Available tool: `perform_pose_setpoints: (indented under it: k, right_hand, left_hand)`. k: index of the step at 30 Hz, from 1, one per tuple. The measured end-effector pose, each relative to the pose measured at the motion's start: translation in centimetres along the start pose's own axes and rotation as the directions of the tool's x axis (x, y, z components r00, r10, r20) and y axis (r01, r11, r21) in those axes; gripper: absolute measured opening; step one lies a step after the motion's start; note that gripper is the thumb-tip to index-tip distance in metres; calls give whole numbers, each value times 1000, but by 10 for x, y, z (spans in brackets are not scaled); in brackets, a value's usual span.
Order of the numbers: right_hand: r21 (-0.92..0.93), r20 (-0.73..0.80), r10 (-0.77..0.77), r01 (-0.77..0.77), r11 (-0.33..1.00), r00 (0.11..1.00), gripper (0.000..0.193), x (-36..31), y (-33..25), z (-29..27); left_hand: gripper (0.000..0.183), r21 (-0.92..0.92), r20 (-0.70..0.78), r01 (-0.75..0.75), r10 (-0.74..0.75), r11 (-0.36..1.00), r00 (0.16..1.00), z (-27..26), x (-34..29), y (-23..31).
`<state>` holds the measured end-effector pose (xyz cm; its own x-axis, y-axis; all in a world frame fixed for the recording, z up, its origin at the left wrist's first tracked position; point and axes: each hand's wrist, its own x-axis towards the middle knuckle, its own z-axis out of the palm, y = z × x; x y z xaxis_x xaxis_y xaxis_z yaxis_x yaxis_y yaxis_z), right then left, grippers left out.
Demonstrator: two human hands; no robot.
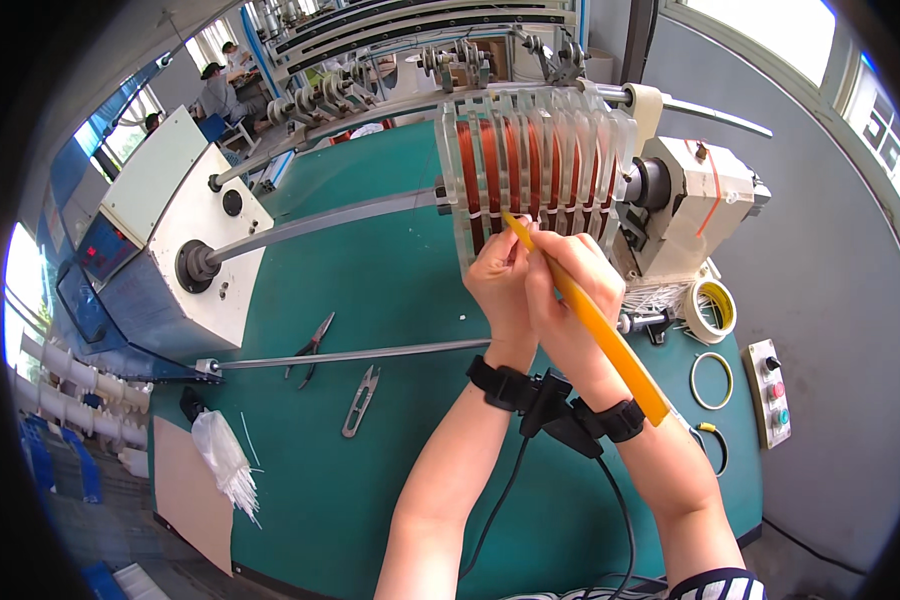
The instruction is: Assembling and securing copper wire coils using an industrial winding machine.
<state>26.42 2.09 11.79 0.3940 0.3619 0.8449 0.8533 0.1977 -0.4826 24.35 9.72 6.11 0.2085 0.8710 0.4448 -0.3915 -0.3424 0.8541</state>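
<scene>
bench: green top (310, 500); grey wall (810, 300) on the right, people (218, 95) at far left.
winder: white headstock (232, 255) on the left, white tailstock (675, 225) on the right, metal shaft (340, 219) from headstock to coil stack (485, 150).
coil position: far side, right of centre, just left of the tailstock; clear plates in a row, copper-coloured windings between them.
yellow strip (610, 345): slants from the coil stack's near face, tip at the windings, back over the right wrist toward near right.
right hand (582, 280): closed, thumb and fingers around the yellow strip.
left hand (500, 285): fingers bunched at the coil stack's near face, against the right hand; can't tell what, if anything, they pinch.
wrists: black straps (510, 386) on both.
left of arms: pliers (315, 345) and snips (361, 402) lying apart; bag of white strips (220, 450) farther left.
right of arms: tape roll (727, 308) near the tailstock; control box (767, 400) farther right, red and green buttons.
</scene>
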Motion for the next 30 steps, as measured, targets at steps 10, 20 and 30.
perform_pose_setpoints:
  k: [10, 20, 30]
  right_hand:
    - [11, -15, -15, 15, 1000, 1000, 13, -4, -2, -10]
    - [26, -69, 34, -33, 999, 997, 15, -11, 6, -25]
    - [59, -89, 25, -20, 998, 996, 16, -9, 3, -30]
  left_hand:
    - [17, 10, -17, -13, 13, 1000, 1000, -3, -5, 1]
    - [20, 423, 44, -192, 191, 885, 981, -12, 6, 35]
    - [8, -78, 35, 8, -5, 997, 999, -19, 3, 24]
